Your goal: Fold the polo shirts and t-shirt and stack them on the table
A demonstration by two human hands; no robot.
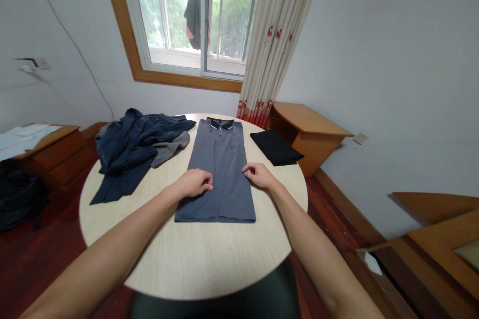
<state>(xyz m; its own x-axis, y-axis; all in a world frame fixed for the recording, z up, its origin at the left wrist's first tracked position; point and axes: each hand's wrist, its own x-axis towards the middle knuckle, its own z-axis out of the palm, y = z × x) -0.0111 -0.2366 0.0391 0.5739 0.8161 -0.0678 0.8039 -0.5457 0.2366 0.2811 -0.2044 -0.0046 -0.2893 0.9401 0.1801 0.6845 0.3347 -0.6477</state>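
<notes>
A grey polo shirt [224,159] lies flat on the round table, its sides folded into a long rectangle. The black collar [220,122] points toward the window and the hem faces me. My left hand [195,182] rests on the shirt's left half, fingers curled down; whether they pinch any cloth is hidden. At the shirt's right edge, my right hand [259,174] has thumb and forefinger closed on the fabric. Left of the shirt lies a loose heap of dark blue clothes [138,139] with a grey piece [170,148]. A folded black garment [276,147] lies to the right.
The pale round table [194,264] has a dark seat [217,299] at its near side. A wooden cabinet [310,119] stands behind the table at right, beside a curtain [277,35]. At left are a wooden drawer unit [60,154] and a black bag [20,197].
</notes>
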